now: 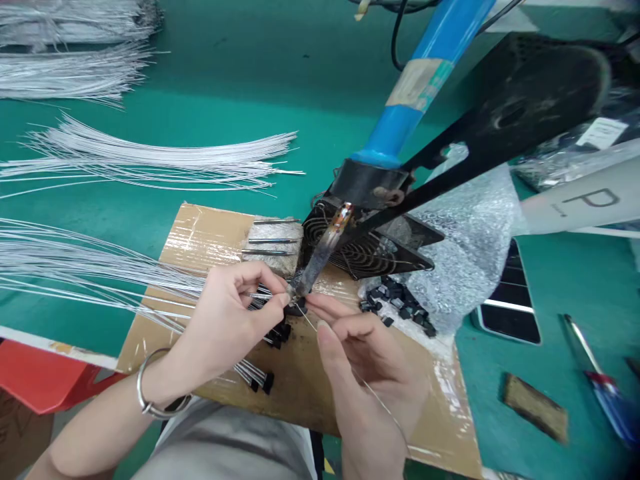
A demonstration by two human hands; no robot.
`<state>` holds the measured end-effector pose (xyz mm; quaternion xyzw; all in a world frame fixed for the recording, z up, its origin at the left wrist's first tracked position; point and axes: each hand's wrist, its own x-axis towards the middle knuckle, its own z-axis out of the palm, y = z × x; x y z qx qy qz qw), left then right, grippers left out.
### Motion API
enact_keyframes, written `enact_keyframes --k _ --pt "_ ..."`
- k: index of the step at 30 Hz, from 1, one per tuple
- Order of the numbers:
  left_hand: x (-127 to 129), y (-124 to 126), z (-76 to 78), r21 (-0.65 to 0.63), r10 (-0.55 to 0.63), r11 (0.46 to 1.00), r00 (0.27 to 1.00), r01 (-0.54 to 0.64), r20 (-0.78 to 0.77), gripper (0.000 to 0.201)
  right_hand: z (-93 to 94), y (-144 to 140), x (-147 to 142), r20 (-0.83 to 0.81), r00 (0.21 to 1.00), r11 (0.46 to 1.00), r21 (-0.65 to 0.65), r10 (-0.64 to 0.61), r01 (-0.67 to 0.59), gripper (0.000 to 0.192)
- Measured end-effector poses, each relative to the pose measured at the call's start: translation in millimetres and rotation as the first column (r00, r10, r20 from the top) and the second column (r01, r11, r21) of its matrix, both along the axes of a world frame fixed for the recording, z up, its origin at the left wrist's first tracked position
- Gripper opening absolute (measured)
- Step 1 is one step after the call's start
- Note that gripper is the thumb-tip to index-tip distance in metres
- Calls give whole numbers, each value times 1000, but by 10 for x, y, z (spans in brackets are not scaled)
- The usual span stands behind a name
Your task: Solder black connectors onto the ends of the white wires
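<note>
- While the left hand (235,313) pinches a thin grey wire lead with a small black plastic part at its end (273,297) between thumb and forefinger, its other fingers curl in, so the lead sits steady right at the blackened metal tip of the blue-handled soldering iron (313,270).
- Just across from that pinch, the right hand (365,360) closes thumb and forefinger on a fine silvery solder wire (380,400), which trails back over the palm toward the wrist; its free end points into the same spot at the iron tip, likely to feed the joint.
- Fixed on a black bracket, the iron slants down to the fingertips, apparently so both hands can stay free.
- Under both hands lies a brown cardboard sheet wrapped in clear tape (210,233), seemingly shielding the green table (300,80).
- Below the left thumb rest finished leads with black ends (255,377).
- Beyond the right fingertips sit a pile of loose black parts (395,300) and a black round-grilled fan (365,250) behind the iron, plausibly for fumes.
- Left of the left hand fan out bundles of bare grey wires (90,267).
</note>
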<state>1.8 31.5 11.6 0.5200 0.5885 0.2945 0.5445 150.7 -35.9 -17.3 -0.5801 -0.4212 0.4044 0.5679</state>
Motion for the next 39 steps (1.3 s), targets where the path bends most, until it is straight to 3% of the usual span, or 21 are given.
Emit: enact_keyframes --k 39 --pt "-11 -32 1 52 -5 999 997 9 -77 14 13 10 -50 -11 1000 1000 13 -26 26 16"
